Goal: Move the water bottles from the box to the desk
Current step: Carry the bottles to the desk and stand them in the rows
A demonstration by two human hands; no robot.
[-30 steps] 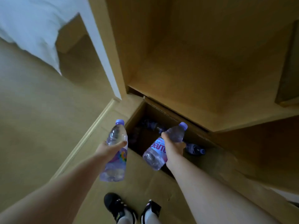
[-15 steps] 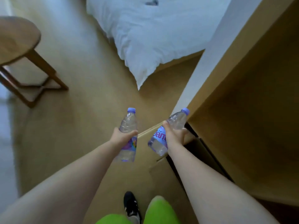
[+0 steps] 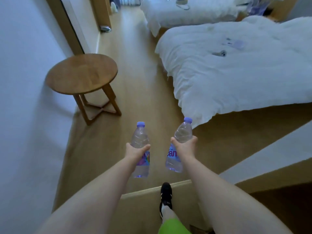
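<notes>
Bedroom wood floor [image 3: 135, 92], round wooden side table [image 3: 81, 73], white bed [image 3: 236, 73]; left hand [image 3: 135, 152] grips clear purple-capped water bottle [image 3: 140, 137], right hand [image 3: 184, 146] grips second clear bottle [image 3: 183, 132].

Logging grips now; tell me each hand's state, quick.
Left hand: holding a water bottle.
Right hand: holding a second water bottle.

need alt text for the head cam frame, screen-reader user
A person's left hand and right hand each grip a clear water bottle with a purple cap, the left bottle and the right bottle, held roughly upright over a wooden floor. A round wooden side table stands ahead left; two white-covered beds lie to the right.
</notes>
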